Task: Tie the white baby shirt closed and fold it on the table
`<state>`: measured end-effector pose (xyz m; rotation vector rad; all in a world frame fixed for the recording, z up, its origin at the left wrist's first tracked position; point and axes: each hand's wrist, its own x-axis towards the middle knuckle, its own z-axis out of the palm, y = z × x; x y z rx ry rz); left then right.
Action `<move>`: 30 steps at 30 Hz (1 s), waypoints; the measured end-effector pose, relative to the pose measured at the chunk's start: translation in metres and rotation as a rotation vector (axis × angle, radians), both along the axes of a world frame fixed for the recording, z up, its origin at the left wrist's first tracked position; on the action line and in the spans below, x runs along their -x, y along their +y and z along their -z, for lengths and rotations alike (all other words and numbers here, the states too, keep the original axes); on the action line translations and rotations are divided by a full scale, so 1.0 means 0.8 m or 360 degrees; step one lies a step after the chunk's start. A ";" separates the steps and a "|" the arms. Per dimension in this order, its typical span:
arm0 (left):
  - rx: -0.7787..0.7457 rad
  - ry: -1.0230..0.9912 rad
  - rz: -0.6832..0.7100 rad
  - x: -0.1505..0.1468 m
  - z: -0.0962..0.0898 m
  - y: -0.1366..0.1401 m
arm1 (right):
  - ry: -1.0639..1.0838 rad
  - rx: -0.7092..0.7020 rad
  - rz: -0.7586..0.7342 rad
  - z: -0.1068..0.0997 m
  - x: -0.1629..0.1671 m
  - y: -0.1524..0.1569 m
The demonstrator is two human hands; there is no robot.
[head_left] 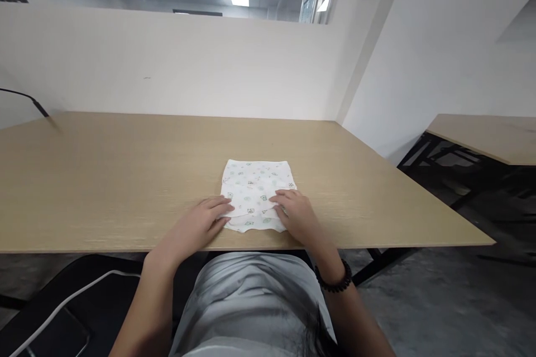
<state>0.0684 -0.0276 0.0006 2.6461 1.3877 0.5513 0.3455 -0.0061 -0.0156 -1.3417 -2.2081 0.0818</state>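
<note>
A white cloth printed with small greenish and dark figures lies on the table close to its front edge. It looks folded, with a crease running across its lower part and a wavy near edge. My left hand rests at the cloth's left side, fingers stretched onto it and thumb apart below them. On the right side, my right hand lies with its fingertips on the cloth, fingers a little bent and thumb apart. Neither hand lifts the cloth.
The wooden table reaches back to a white wall with a window above. A black cable end hangs over the far left corner. Another table stands at the right. A white cable crosses a black chair at lower left.
</note>
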 end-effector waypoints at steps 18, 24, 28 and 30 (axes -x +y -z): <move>0.0140 0.0085 0.0116 0.032 0.010 -0.035 | -0.0142 0.0571 -0.0278 -0.019 -0.074 -0.051; 0.0021 -0.0077 0.0292 0.035 0.011 -0.055 | -0.0206 0.0603 -0.0327 -0.015 -0.087 -0.083; 0.0000 -0.0162 0.0390 0.039 0.018 -0.046 | -0.0227 0.0348 -0.0253 0.006 -0.087 -0.081; 0.0036 -0.0225 0.0431 0.041 0.020 -0.044 | -0.0131 0.0264 -0.0348 0.011 -0.089 -0.079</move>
